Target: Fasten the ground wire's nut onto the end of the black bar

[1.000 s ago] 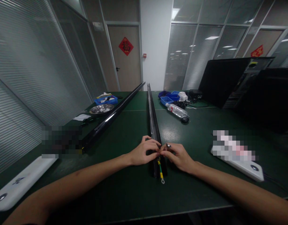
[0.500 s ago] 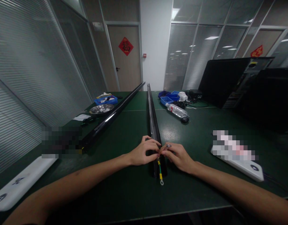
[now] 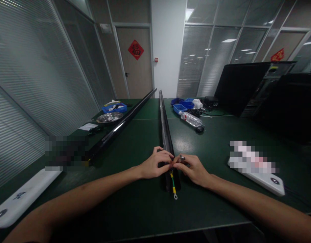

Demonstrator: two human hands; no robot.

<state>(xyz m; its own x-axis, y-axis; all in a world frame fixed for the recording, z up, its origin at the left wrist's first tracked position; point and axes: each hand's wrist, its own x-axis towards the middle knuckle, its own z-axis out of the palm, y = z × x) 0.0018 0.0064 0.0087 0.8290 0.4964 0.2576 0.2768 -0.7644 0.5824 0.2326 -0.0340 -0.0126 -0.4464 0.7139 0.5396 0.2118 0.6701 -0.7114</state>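
My left hand (image 3: 155, 164) and my right hand (image 3: 192, 168) meet over the near part of a long black channel-shaped rail (image 3: 165, 130). Thumbs and index fingers of both hands are pinched together, tip to tip. Whatever small piece lies between the fingertips is hidden. From just below them a short green-and-yellow ground wire (image 3: 173, 184) with a ring terminal runs toward me along the rail; its upper end is covered by the fingers. A small shiny metal piece, perhaps a ring, shows at the right index finger.
A second black rail (image 3: 120, 125) lies slanted on the left. Behind it are a metal bowl (image 3: 110, 117) and a blue tray (image 3: 115, 108). Blue bins (image 3: 180, 108), a plastic bottle (image 3: 192, 119) and white devices (image 3: 274, 181) sit on the green table (image 3: 142, 141).
The free end of the ground wire has shifted slightly right and away from me. The metal piece at my right index finger has turned a little. Both hands stay in place.
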